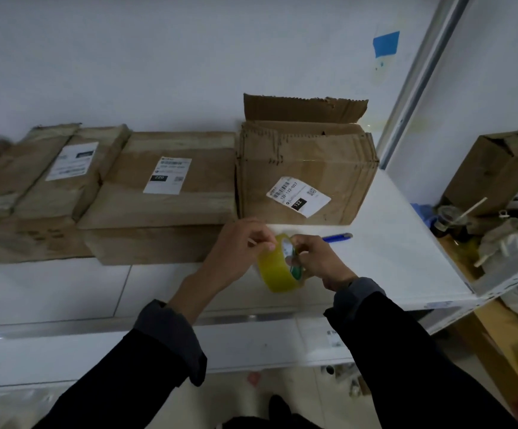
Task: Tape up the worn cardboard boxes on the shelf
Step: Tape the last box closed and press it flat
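Observation:
Three worn cardboard boxes stand in a row on the white shelf. The right box has a torn flap standing up at the back and a white label on top. The middle box and the left box lie flat with labels. In front of the right box I hold a yellow roll of clear tape. My right hand grips the roll through its core. My left hand pinches at the roll's top edge, where the tape end lies.
A blue utility knife lies on the shelf just right of my hands. To the right, a second shelf holds another cardboard box and clutter of cups and bags. A metal upright rises behind the right box.

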A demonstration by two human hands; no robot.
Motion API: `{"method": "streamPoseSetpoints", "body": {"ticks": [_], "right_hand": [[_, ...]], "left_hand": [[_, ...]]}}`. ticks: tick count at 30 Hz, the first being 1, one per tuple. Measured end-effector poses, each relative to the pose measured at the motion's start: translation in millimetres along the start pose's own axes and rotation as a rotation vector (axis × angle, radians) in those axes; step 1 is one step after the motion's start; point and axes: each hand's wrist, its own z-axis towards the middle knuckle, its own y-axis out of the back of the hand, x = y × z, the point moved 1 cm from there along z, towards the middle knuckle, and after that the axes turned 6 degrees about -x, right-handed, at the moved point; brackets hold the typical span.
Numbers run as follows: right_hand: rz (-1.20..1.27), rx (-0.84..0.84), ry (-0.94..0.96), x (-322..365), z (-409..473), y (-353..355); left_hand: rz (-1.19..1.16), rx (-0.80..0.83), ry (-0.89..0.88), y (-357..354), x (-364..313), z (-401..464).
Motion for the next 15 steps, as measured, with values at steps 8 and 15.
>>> {"method": "streamPoseSetpoints", "body": {"ticks": [8,15], "right_hand": [[0.221,-0.062,-0.001,-0.3,-6.2,-18.1],[0.447,0.048,0.071,23.8,-45.6,-14.6]], "left_hand": [[0.27,0.084,-0.011,0.0,9.8,18.1],[0.315,0.104,-0.027,-8.0,2.5,33.2]]}}
